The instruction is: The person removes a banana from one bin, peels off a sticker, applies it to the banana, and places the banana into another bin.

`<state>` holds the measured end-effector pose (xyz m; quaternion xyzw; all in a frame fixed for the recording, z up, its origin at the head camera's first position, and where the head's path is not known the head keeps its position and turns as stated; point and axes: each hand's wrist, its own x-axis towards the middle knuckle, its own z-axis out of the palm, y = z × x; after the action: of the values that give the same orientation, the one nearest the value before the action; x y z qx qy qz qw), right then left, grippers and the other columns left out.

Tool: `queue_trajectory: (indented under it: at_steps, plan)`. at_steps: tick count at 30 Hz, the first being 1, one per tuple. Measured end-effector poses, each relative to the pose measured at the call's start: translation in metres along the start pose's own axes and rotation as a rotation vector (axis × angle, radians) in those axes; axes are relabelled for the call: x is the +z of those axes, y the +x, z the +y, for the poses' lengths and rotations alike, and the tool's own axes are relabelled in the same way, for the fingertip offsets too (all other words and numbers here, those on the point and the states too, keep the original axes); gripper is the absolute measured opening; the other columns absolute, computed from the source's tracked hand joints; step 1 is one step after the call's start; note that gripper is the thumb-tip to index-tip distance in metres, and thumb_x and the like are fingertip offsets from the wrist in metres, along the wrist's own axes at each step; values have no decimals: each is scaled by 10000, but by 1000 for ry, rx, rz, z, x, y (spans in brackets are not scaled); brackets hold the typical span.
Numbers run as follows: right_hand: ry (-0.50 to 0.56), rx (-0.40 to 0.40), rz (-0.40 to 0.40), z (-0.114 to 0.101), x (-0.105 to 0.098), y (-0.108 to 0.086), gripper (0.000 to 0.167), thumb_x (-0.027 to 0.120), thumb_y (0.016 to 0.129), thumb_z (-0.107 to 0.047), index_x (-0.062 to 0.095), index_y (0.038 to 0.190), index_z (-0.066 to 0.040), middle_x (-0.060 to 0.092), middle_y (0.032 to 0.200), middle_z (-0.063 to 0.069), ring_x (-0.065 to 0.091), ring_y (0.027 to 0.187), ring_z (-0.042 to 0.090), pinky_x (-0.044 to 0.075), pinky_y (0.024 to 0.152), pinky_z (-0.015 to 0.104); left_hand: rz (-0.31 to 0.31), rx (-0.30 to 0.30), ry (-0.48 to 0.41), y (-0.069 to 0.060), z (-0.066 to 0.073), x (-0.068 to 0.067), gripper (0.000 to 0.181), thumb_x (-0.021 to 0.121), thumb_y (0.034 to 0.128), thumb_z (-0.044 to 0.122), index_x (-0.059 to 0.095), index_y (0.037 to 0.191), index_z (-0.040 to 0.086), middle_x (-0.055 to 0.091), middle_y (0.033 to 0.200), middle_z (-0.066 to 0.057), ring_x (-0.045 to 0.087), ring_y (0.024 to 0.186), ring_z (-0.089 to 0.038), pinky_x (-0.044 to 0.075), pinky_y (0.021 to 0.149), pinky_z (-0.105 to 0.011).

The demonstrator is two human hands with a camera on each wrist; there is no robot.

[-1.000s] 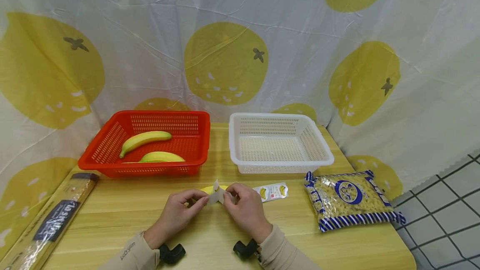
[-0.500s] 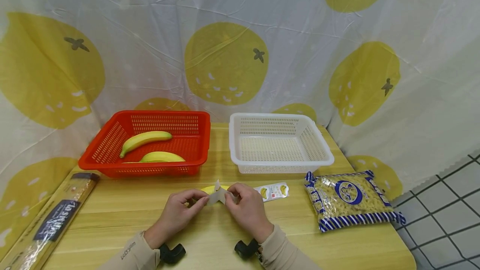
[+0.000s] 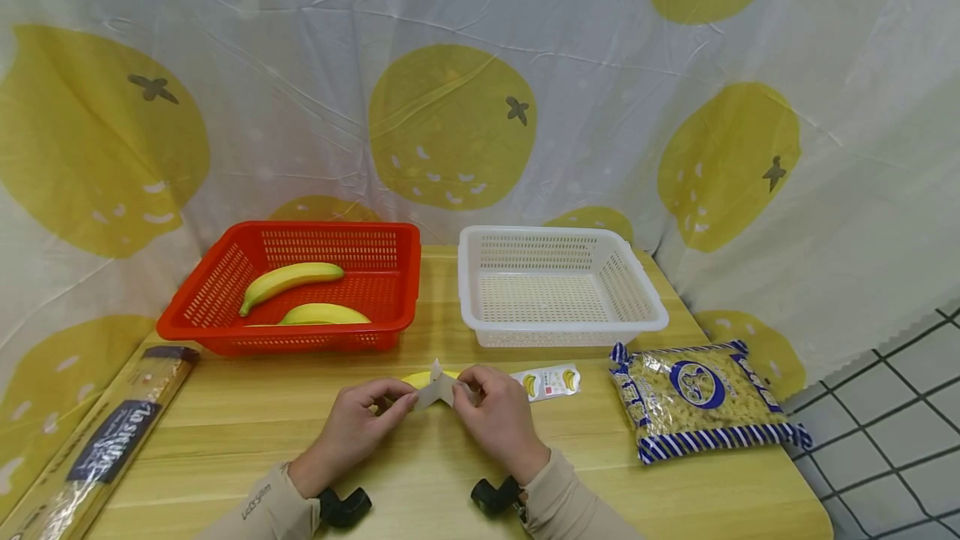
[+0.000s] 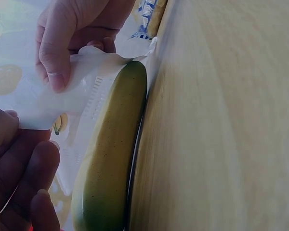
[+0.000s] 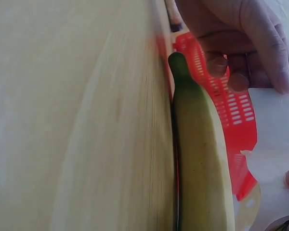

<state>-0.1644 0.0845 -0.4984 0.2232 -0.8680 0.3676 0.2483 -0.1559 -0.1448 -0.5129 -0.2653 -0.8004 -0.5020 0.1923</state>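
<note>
Left hand (image 3: 358, 422) pinches white paper (image 4: 79, 94) above the banana (image 4: 113, 159), right hand (image 3: 498, 422) pinching it too; a strip (image 3: 552, 382) lies right of the banana.

Yellow curved banana (image 3: 416, 378) mostly hidden from me behind left hand (image 3: 365, 421), right hand (image 3: 495, 417), thin white sheet (image 3: 438, 391). Lower yellow-green banana (image 3: 325, 314) partly behind red perforated plastic basket (image 3: 292, 332) wall. White banana-print strip (image 3: 551, 382) lettering unreadably small.

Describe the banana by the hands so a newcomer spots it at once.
Find the red basket at the back of the wooden table. Nearer the viewer, the left hand and right hand hold a pale strip just in front of the banana. Unlike the bananas inside the basket, this one lies on the table itself.
</note>
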Motion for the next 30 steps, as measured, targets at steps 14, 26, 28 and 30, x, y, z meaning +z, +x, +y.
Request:
queue_trajectory:
  at_steps: [14,26,28,30]
  plan:
    - [-19,13,13,2,-2,1,94,788,855,-119,729,850,-191,637,734,-94,473,615,1,393,560,161,0,5,-6,0,0,0,214,794,888,36,758,1014,205,753,871,79,631,693,-24,542,594,-239]
    - [-27,25,19,4,-4,1,94,789,859,-124,727,843,-193,623,721,-108,471,616,1,398,566,166,4,7,-2,0,0,0,212,790,889,28,757,1003,204,752,864,82,631,691,-18,546,590,-244]
    - [-33,23,18,5,-4,2,94,788,863,-128,725,845,-195,619,720,-112,470,616,0,398,567,166,3,3,-2,0,0,0,209,790,890,31,757,1001,205,751,864,85,632,691,-18,547,591,-244]
    - [-32,22,15,5,-5,2,91,786,870,-134,726,849,-199,617,723,-117,472,616,1,399,566,166,2,-2,0,0,0,-1,204,790,893,37,757,1000,207,750,865,89,632,692,-18,548,592,-244]
